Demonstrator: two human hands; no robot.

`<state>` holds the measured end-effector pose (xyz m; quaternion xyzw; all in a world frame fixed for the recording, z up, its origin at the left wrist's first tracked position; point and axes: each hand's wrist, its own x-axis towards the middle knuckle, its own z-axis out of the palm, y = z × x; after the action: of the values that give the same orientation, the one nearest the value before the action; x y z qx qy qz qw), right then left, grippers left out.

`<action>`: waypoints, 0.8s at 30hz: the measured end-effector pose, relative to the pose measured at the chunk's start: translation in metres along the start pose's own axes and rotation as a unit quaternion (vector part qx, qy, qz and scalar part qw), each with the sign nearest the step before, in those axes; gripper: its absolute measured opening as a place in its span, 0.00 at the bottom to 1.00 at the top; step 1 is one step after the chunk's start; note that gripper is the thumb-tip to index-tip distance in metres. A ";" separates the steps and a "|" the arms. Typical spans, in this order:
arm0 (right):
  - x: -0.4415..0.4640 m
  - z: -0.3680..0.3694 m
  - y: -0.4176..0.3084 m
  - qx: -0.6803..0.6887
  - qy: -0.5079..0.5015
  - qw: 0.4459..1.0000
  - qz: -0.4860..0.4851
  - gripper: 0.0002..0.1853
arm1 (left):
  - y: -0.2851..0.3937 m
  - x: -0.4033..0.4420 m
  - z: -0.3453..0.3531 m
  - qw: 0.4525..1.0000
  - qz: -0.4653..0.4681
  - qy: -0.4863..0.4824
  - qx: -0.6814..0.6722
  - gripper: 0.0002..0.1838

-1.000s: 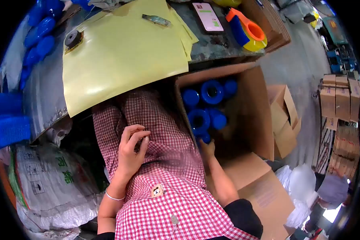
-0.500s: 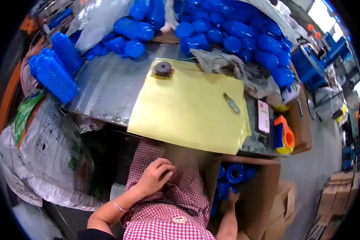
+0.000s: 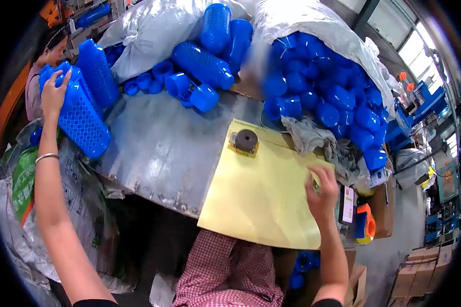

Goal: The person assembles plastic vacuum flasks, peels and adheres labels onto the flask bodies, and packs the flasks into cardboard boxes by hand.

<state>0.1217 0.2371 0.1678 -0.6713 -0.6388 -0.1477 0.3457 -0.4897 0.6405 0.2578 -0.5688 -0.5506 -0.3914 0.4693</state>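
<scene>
My left hand reaches out to the far left. Its fingers are over the top end of a blue perforated plastic cylinder, which leans beside another blue cylinder. My right hand is over the right side of a yellow sheet. Its fingers are curled together around the spot where the small knife lay, and the knife is mostly hidden by them. A dark round ring-shaped piece sits on a yellow-edged block near the sheet's back left corner.
Blue plastic pieces spill from a white sack at the back. A phone and an orange-and-blue tape dispenser lie at the right. Below the table edge, blue parts sit in a carton. A person is at far left.
My left hand has gone from my lap to the blue cylinder at far left. My right hand has left the carton and come up over the sheet, where the knife lay. The view has shifted.
</scene>
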 end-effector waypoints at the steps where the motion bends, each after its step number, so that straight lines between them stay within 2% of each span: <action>1: 0.038 0.031 -0.001 -0.044 0.016 0.997 -0.059 0.09 | -0.006 -0.001 0.007 0.988 -0.078 -0.117 -0.063 0.25; 2: 0.070 0.065 0.007 -0.048 0.019 0.997 -0.059 0.06 | -0.009 -0.003 0.011 0.953 -0.154 -0.231 -0.125 0.24; 3: 0.102 0.098 0.016 -0.092 0.007 0.995 -0.042 0.06 | -0.005 -0.006 0.006 0.953 -0.154 -0.230 -0.124 0.24; 5: 0.150 0.164 0.045 -0.217 0.046 0.975 -0.024 0.10 | 0.016 -0.010 -0.021 0.965 -0.130 -0.167 -0.153 0.23; 7: 0.164 0.211 0.076 -0.312 0.005 0.950 0.030 0.11 | 0.028 -0.017 -0.045 0.968 -0.112 -0.142 -0.171 0.19; 8: 0.171 0.220 0.087 -0.304 0.010 0.952 0.032 0.11 | 0.038 -0.020 -0.062 0.970 -0.094 -0.116 -0.193 0.17; 10: 0.176 0.231 0.098 -0.312 -0.052 0.939 0.135 0.12 | 0.057 -0.023 -0.093 0.972 -0.067 -0.090 -0.208 0.15; 11: 0.174 0.227 0.092 -0.307 -0.053 0.940 0.137 0.12 | 0.067 -0.027 -0.108 0.968 -0.078 -0.073 -0.228 0.15; 14: 0.160 0.165 0.066 -0.274 0.085 0.958 -0.013 0.12 | 0.078 -0.041 -0.133 0.958 -0.077 -0.046 -0.271 0.16; 15: 0.149 0.138 0.052 -0.283 0.083 0.955 -0.009 0.12 | 0.082 -0.045 -0.142 0.956 -0.063 -0.031 -0.287 0.17; 17: 0.115 0.087 0.025 -0.036 0.046 0.998 0.032 0.12 | 0.096 -0.055 -0.169 0.942 -0.076 -0.062 -0.322 0.20; 18: 0.092 0.065 0.016 -0.048 0.043 0.997 0.044 0.12 | 0.103 -0.062 -0.181 0.939 -0.053 -0.092 -0.327 0.21; 20: 0.038 0.025 0.002 -0.091 0.082 0.990 -0.067 0.12 | 0.110 -0.073 -0.214 0.926 0.007 -0.134 -0.354 0.23; 23: -0.054 0.002 0.002 -0.263 -0.014 0.961 -0.079 0.08 | 0.103 -0.072 -0.300 0.894 -0.025 -0.199 -0.400 0.23; 24: -0.085 0.001 -0.003 -0.295 -0.051 0.951 -0.075 0.07 | 0.103 -0.065 -0.333 0.884 0.029 -0.198 -0.423 0.25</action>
<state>0.1064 0.1737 0.1139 -0.6998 -0.6322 -0.3209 0.0873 -0.3694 0.3068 0.2691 -0.7944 -0.3978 -0.4525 0.0770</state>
